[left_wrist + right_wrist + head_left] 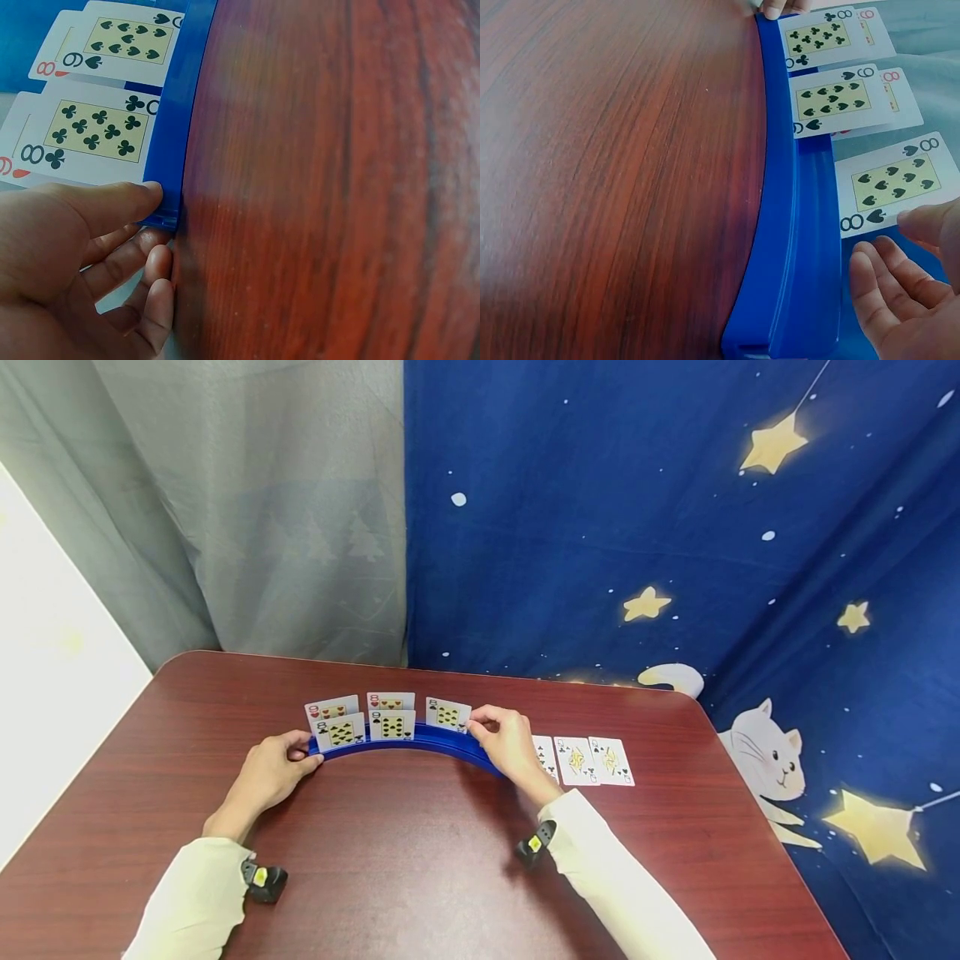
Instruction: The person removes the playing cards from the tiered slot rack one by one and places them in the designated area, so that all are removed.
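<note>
A curved blue card holder (431, 739) lies on the table, cards standing in it. My left hand (272, 768) grips its left end, thumb on the front and fingers behind. Nearest that hand, an eight of clubs (94, 131) stands before a red nine (332, 707). Beside them a nine of spades (836, 101) stands in front of an eight of hearts (392, 701). My right hand (506, 742) pinches the right edge of an eight of spades (896, 184), which stands at the holder's back row. The index finger is hidden behind this card.
To the right of the holder, two black face cards (576, 761) and a partly covered card (545, 756) lie face up on the brown table (420, 860). Grey and blue curtains (555, 527) hang behind the table's far edge.
</note>
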### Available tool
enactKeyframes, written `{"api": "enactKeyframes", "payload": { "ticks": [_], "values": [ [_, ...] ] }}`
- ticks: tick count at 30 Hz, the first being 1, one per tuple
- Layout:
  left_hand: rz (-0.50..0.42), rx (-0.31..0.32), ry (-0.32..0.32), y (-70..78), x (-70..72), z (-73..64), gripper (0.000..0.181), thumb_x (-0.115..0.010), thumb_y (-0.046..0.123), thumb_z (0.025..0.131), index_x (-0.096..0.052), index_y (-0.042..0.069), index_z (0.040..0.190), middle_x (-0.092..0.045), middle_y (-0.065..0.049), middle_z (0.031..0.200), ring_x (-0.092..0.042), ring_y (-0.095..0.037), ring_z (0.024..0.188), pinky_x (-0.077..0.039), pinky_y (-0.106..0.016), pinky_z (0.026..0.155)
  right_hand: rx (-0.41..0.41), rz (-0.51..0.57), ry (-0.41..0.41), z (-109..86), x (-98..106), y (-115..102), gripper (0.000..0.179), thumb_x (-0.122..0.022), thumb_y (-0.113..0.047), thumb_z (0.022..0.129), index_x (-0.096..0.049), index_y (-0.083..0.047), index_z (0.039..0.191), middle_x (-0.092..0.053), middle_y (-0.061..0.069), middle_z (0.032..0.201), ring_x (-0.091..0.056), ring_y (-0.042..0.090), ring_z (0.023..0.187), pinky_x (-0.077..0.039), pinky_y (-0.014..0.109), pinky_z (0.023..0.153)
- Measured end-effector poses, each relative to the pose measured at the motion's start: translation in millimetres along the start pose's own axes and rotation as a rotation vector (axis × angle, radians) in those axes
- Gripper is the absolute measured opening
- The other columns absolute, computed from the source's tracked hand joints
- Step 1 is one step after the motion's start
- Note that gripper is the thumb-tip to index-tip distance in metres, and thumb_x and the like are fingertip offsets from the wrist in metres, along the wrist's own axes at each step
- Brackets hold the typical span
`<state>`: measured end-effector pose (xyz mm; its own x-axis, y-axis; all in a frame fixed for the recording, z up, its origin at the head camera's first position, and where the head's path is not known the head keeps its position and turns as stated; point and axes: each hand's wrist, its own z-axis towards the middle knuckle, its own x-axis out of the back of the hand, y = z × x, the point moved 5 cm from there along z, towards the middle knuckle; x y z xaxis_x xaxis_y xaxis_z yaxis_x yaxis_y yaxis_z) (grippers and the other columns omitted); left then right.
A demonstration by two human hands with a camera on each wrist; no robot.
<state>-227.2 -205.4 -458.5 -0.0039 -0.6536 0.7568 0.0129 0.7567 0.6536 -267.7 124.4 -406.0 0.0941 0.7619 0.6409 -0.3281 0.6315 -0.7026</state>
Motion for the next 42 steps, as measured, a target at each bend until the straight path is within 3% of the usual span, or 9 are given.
{"api": "enactKeyframes", "payload": {
  "ticks": [5,9,12,19,33,42],
  "values": [
    [0.006,-0.002,0.010,-0.4,-0.4,0.9,0.040,-0.068,0.017,0.093,-0.060,-0.008,0.123,-0.069,-0.025,0.105,-0.065,-0.034,0.094,-0.048,-0.053,0.085,-0.079,0.179,-0.013,-0.6,6.5,4.2,0.005,-0.069,-0.005,0.092,-0.071,-0.001,0.093,-0.072,0.015,0.084,-0.072,0.026,0.067,-0.057,0.027,0.058],
    [0.009,0.004,0.005,-0.4,-0.4,1.0,0.041,-0.068,0.017,0.093,-0.059,-0.009,0.123,-0.068,-0.026,0.106,-0.065,-0.034,0.094,-0.048,-0.053,0.085,-0.143,0.303,-0.007,0.4,12.9,9.6,0.005,-0.064,-0.001,0.094,-0.065,0.004,0.094,-0.071,0.021,0.087,-0.072,0.031,0.073,-0.059,0.033,0.061],
    [0.006,0.011,-0.005,0.0,0.4,0.7,0.043,-0.068,0.018,0.093,-0.058,-0.009,0.124,-0.068,-0.027,0.106,-0.064,-0.035,0.094,-0.048,-0.053,0.085,-0.167,0.320,0.012,0.9,19.1,14.2,0.005,-0.063,-0.001,0.094,-0.064,0.004,0.092,-0.072,0.022,0.088,-0.073,0.031,0.075,-0.060,0.035,0.066],
    [0.006,0.005,-0.004,0.6,1.5,0.7,0.043,-0.069,0.019,0.093,-0.059,-0.010,0.123,-0.068,-0.027,0.106,-0.064,-0.035,0.093,-0.049,-0.053,0.085,-0.167,0.261,0.055,-0.6,34.0,24.9,0.006,-0.064,-0.002,0.094,-0.064,0.004,0.092,-0.073,0.022,0.087,-0.073,0.036,0.078,-0.059,0.042,0.072],
    [0.013,0.010,-0.012,-1.0,1.9,1.4,0.044,-0.070,0.020,0.093,-0.059,-0.009,0.123,-0.068,-0.027,0.105,-0.065,-0.035,0.093,-0.048,-0.054,0.084,-0.233,0.120,0.106,-7.5,59.5,53.2,0.007,-0.064,-0.008,0.094,-0.066,-0.002,0.095,-0.073,0.015,0.082,-0.074,0.027,0.072,-0.057,0.023,0.066],
    [0.007,0.001,-0.005,-1.0,1.5,1.6,0.044,-0.070,0.020,0.092,-0.059,-0.010,0.122,-0.069,-0.027,0.104,-0.065,-0.035,0.093,-0.049,-0.053,0.084,-0.265,0.014,0.136,-11.9,77.7,71.2,0.008,-0.064,-0.011,0.092,-0.066,-0.005,0.097,-0.074,0.010,0.081,-0.070,0.012,0.065,-0.047,0.017,0.062]
  ]
}}
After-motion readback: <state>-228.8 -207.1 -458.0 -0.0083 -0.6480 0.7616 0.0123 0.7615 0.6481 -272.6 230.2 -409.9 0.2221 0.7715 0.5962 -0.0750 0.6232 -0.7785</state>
